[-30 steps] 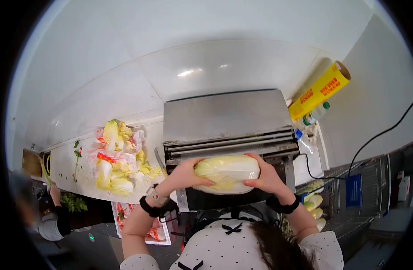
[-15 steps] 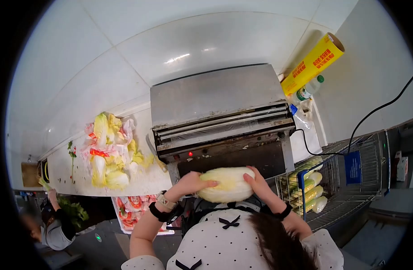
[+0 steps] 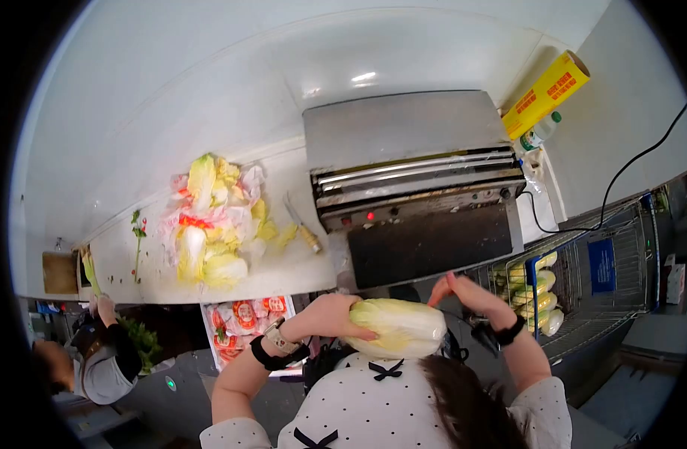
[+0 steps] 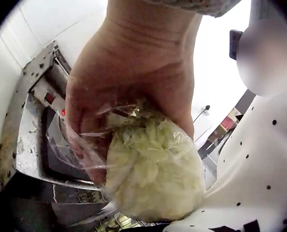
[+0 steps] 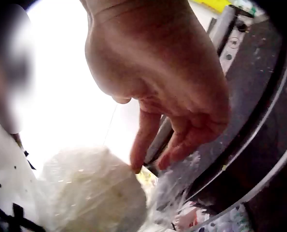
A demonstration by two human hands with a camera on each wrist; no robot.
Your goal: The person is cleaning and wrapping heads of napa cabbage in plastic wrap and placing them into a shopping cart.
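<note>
A pale napa cabbage (image 3: 397,328) in clear cling film lies crosswise in front of the person's chest, off the wrapping machine's front edge. My left hand (image 3: 336,320) grips its left end, thumb over the top. In the left wrist view the leafy end (image 4: 153,164) bulges below the palm, and loose film (image 4: 66,145) sticks out beside the fingers. At the cabbage's other end, my right hand (image 3: 467,293) has its fingers relaxed and pointing down. The right wrist view has its fingertips (image 5: 137,162) right by the wrapped base (image 5: 92,188), with loose film (image 5: 177,183) just under them.
A wrapping machine (image 3: 407,131) with a dark plate (image 3: 433,247) stands ahead. Left of it are a knife (image 3: 307,233) and loose cabbage leaves (image 3: 224,269). A yellow film roll (image 3: 547,93) and bottle stand at right, above a cart (image 3: 620,277) holding wrapped cabbages. Another person stands far left.
The cabbage has moved from over the machine's plate back toward the person's body. My right hand has let go of its right end and lifted slightly away; the left keeps its grip.
</note>
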